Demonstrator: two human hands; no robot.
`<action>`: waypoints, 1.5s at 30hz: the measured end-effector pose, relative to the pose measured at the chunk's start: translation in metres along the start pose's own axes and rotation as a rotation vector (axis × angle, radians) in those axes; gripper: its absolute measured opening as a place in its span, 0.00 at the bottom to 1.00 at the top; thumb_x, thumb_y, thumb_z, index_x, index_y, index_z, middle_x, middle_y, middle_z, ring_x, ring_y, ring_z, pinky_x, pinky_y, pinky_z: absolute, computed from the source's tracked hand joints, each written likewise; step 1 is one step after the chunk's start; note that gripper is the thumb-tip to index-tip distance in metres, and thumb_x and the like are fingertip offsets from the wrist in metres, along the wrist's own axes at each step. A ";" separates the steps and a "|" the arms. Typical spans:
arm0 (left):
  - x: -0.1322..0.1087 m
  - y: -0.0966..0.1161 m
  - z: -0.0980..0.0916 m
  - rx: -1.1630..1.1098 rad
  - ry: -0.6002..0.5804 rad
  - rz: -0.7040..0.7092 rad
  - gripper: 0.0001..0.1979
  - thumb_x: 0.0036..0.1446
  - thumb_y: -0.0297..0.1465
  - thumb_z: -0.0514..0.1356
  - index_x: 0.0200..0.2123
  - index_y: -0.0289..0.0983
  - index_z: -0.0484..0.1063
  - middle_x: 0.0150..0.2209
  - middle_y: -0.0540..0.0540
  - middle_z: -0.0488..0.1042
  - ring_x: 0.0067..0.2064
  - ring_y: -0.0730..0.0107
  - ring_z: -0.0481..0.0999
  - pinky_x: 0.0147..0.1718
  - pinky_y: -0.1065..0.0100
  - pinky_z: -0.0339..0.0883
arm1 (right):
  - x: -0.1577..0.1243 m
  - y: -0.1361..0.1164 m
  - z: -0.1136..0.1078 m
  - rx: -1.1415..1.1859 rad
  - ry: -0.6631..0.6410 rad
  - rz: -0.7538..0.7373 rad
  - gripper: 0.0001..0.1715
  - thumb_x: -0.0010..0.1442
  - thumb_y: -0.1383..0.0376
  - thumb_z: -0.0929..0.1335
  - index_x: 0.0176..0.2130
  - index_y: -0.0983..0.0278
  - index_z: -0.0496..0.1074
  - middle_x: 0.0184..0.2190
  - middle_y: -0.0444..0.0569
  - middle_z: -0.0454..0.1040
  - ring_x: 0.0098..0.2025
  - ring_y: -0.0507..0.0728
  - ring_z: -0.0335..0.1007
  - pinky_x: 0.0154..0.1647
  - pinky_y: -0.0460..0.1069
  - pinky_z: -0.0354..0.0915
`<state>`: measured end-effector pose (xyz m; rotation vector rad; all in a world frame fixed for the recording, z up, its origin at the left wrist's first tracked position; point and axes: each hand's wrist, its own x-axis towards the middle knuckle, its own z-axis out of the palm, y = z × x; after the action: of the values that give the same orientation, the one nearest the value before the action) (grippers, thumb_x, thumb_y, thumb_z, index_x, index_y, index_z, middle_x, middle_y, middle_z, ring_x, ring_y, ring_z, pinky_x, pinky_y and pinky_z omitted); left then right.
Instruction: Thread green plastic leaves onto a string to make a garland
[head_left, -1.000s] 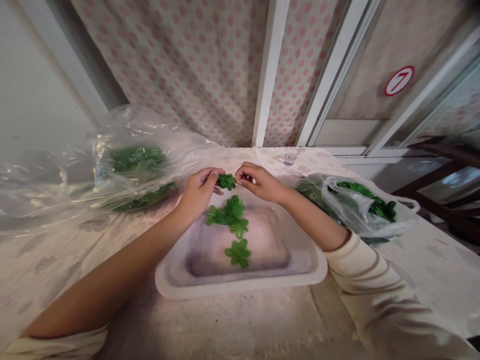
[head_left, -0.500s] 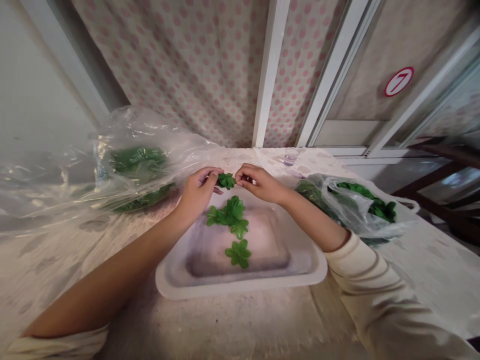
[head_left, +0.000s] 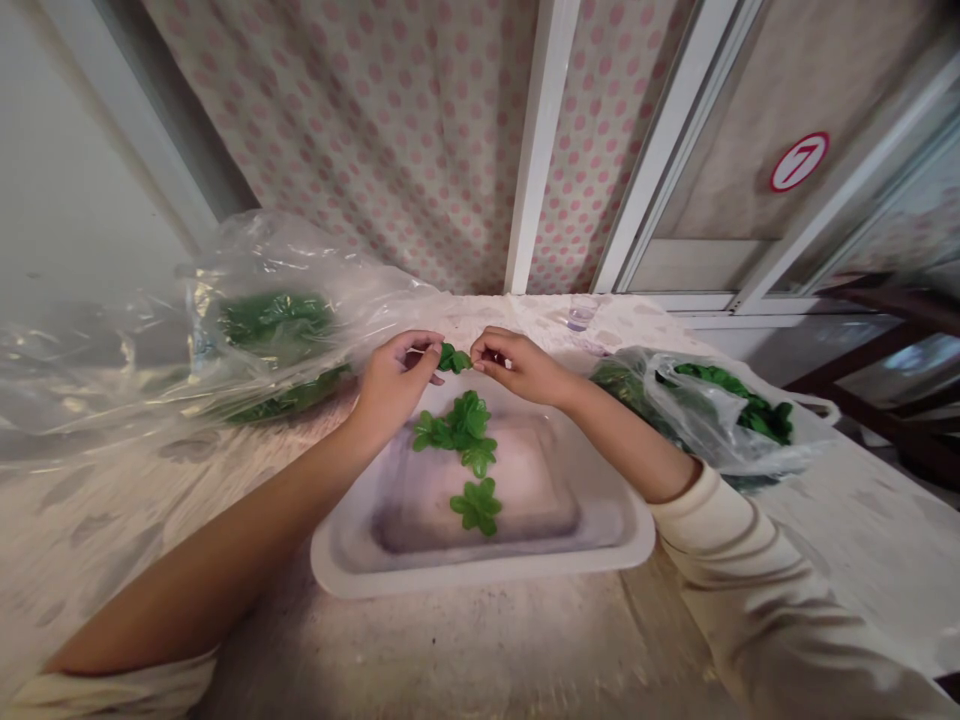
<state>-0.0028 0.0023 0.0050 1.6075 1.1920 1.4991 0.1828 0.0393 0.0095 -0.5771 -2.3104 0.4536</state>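
Observation:
My left hand (head_left: 401, 375) pinches a small stack of green flower-shaped leaf pieces (head_left: 454, 358) between thumb and fingers, above the far end of a white plastic tray (head_left: 480, 577). From the other side my right hand (head_left: 517, 362) is closed, thumb and forefinger pinched at the right edge of the stack. Inside the tray, a cluster of similar green pieces (head_left: 457, 425) lies below my hands. A single green piece (head_left: 477, 506) with rounded lobes rests nearer to me, flat on the tray's floor.
To the left a large clear plastic bag (head_left: 262, 250) holds more green pieces. Another clear bag (head_left: 720, 405), open, with green pieces showing, is to the right. A patterned cloth (head_left: 862, 540) covers the table. Behind stand a dotted curtain (head_left: 360, 120) and white frames.
My left hand has shifted slightly left, and the green stack between my hands has turned and looks narrower. My right hand and the pieces in the tray stay where they were.

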 end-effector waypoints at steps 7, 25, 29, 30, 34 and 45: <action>-0.001 0.001 0.000 0.030 -0.012 -0.011 0.15 0.49 0.36 0.60 0.37 0.32 0.72 0.32 0.46 0.75 0.25 0.76 0.73 0.26 0.71 0.72 | 0.000 -0.001 0.000 0.001 -0.007 0.008 0.04 0.57 0.72 0.62 0.31 0.65 0.63 0.30 0.45 0.62 0.29 0.49 0.58 0.29 0.44 0.55; -0.001 -0.004 0.001 0.092 -0.198 -0.075 0.16 0.45 0.33 0.62 0.39 0.33 0.71 0.27 0.48 0.74 0.26 0.72 0.74 0.28 0.69 0.69 | -0.001 0.004 0.001 0.034 0.026 -0.011 0.12 0.53 0.71 0.66 0.40 0.64 0.65 0.29 0.43 0.58 0.29 0.49 0.57 0.28 0.44 0.59; -0.003 0.000 0.002 0.113 -0.215 -0.093 0.16 0.45 0.32 0.62 0.39 0.34 0.71 0.26 0.48 0.73 0.25 0.72 0.74 0.27 0.70 0.68 | -0.001 0.005 0.000 0.006 0.023 -0.024 0.04 0.55 0.72 0.65 0.34 0.65 0.68 0.30 0.45 0.60 0.29 0.49 0.59 0.29 0.45 0.59; -0.003 0.001 0.002 0.111 -0.218 -0.098 0.16 0.45 0.32 0.62 0.39 0.33 0.71 0.26 0.48 0.73 0.25 0.73 0.74 0.27 0.70 0.69 | -0.001 0.006 0.000 0.002 0.023 -0.023 0.04 0.55 0.71 0.65 0.34 0.65 0.68 0.30 0.45 0.60 0.29 0.49 0.60 0.29 0.45 0.59; -0.003 0.000 0.003 0.060 -0.213 -0.107 0.15 0.44 0.32 0.62 0.38 0.33 0.72 0.29 0.47 0.74 0.26 0.73 0.73 0.28 0.68 0.71 | 0.000 0.005 0.000 -0.013 0.024 -0.009 0.02 0.56 0.71 0.65 0.33 0.65 0.68 0.30 0.45 0.61 0.30 0.50 0.61 0.31 0.46 0.60; 0.000 -0.006 0.001 0.101 -0.168 -0.074 0.13 0.48 0.32 0.59 0.38 0.34 0.72 0.32 0.46 0.74 0.24 0.75 0.73 0.26 0.69 0.72 | 0.000 0.002 -0.001 -0.003 0.053 -0.009 0.05 0.57 0.67 0.66 0.31 0.67 0.69 0.29 0.45 0.60 0.29 0.50 0.59 0.29 0.45 0.58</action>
<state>-0.0031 0.0045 -0.0011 1.6998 1.2343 1.2496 0.1836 0.0408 0.0093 -0.5730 -2.2631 0.4261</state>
